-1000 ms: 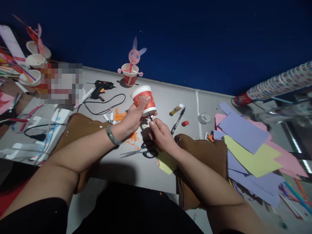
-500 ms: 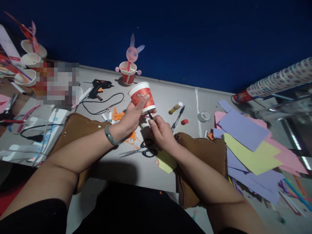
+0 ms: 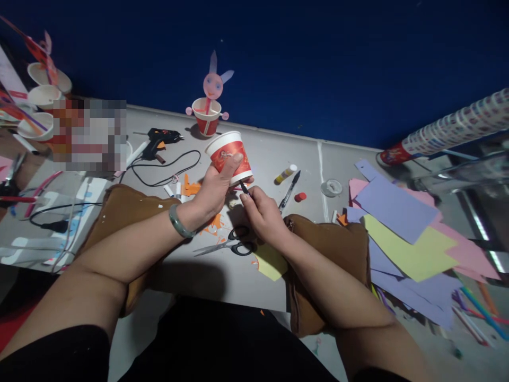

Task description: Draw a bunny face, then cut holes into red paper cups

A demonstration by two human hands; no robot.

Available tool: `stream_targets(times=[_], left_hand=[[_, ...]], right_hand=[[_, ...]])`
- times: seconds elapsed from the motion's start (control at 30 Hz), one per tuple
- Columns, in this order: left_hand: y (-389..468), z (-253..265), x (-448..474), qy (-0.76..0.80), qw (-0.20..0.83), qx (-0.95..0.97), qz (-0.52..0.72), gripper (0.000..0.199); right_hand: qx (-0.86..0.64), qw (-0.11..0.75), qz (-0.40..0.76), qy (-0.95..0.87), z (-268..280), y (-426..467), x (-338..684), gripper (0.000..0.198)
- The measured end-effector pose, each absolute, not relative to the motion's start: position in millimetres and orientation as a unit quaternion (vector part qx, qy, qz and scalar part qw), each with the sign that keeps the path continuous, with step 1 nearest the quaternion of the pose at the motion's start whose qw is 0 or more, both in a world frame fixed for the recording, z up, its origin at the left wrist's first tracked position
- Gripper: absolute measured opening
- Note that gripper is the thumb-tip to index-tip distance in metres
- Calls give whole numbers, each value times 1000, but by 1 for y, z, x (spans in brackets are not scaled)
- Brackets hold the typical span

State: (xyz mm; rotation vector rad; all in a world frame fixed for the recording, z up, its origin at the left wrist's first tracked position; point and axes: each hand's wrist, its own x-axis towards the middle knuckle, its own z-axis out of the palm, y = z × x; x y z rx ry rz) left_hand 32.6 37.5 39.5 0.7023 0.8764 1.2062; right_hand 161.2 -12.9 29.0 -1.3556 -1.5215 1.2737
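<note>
Step in hand: a slim dark tool [image 3: 244, 187] is being applied, tip first, at the base of a red-and-white paper cup [image 3: 222, 154]. Whether the base is being pierced or only marked cannot be told; actual contact is hard to confirm at this size. Whether the tool is a pen or a pointed blade cannot be made out either.

The cup is held in the air above the bench [image 3: 242, 278], between the two hands. It is grasped by the fingers of the left hand [image 3: 212, 191], with the thumb laid across the printed side. The tool is pinched between the thumb and fingers of the right hand [image 3: 262, 212].

For the next move, a steady cup and small, controlled tool pressure are judged to be called for; if pushed too hard, the thin paper could be buckled or the tip could slip toward the supporting fingers.

Cup look: red printed wall with a pale figure, white rim, white band at the base. It is tilted, mouth turned up and away, base turned toward the right hand. No dent is seen on the visible side; the inside is hidden.

Near the hands, black-handled scissors [image 3: 228, 244] are laid on the bench; a rabbit-figure cup [image 3: 207, 124] is stood upright behind.
</note>
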Motion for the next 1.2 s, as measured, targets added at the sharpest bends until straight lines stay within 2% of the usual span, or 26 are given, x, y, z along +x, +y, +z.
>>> stream_targets(times=[0.07, 0.13, 0.2, 0.33, 0.4, 0.5, 0.57, 0.63, 0.73, 0.9, 1.03, 1.13, 1.2], left_hand=[[37, 39, 32, 394, 679, 311, 535, 51], [37, 39, 32, 396, 682, 309, 532, 52], [37, 39, 32, 398, 683, 307, 530, 52], [36, 39, 33, 389, 690, 303, 530, 50], [36, 39, 34, 382, 692, 299, 535, 48], [37, 43, 33, 386, 699, 282, 532, 43], [39, 48, 30, 383, 710, 269, 527, 36], [40, 53, 27, 362, 727, 266, 520, 28], [41, 58, 22, 320, 755, 271, 504, 24], [42, 56, 24, 313, 778, 253, 482, 20], [43, 52, 26, 341, 771, 238, 482, 22], [44, 48, 26, 334, 765, 244, 494, 25], [45, 43, 26, 325, 765, 254, 494, 27]], right_hand=[[-471, 331, 630, -521, 32, -12, 161, 35], [-438, 313, 696, -475, 33, -11, 161, 37], [-465, 328, 637, -520, 32, -10, 162, 35], [-570, 334, 369, -654, 26, -12, 165, 24], [-580, 329, 341, -663, 25, -12, 165, 22], [-519, 340, 495, -608, 29, -11, 165, 30], [-455, 343, 632, -526, 33, -10, 165, 35], [-409, 341, 720, -446, 38, -8, 165, 35], [-370, 344, 777, -377, 42, -7, 166, 31], [-348, 350, 801, -340, 42, -6, 167, 24], [-386, 382, 739, -398, 37, -6, 166, 25], [-473, 409, 573, -529, 32, -7, 167, 28], [-535, 386, 426, -620, 29, -9, 169, 24]])
